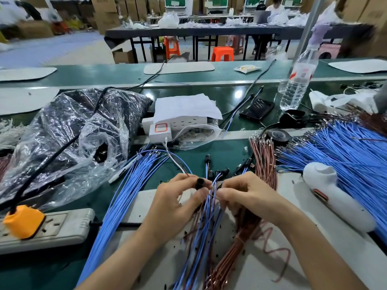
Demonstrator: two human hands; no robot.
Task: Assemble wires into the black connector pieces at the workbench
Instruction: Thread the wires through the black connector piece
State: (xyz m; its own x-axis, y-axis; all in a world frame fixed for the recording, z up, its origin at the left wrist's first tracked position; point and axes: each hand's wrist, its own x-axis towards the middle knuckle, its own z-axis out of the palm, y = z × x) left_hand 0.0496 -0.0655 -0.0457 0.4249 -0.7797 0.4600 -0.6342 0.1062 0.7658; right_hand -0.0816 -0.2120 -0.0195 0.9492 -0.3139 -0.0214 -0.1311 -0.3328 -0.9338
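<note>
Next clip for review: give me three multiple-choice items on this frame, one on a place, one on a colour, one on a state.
1. The orange plug sits: A in the power strip; B on the phone; C beside the bottle.
2. The wire pile at far right is: A green; B blue; C yellow.
3. The left hand: A lies flat; B holds a bottle; C holds a black connector.
Answers: 1 A, it is plugged in at near left; 2 B, blue strands fan out; 3 C, its fingers pinch it.
</note>
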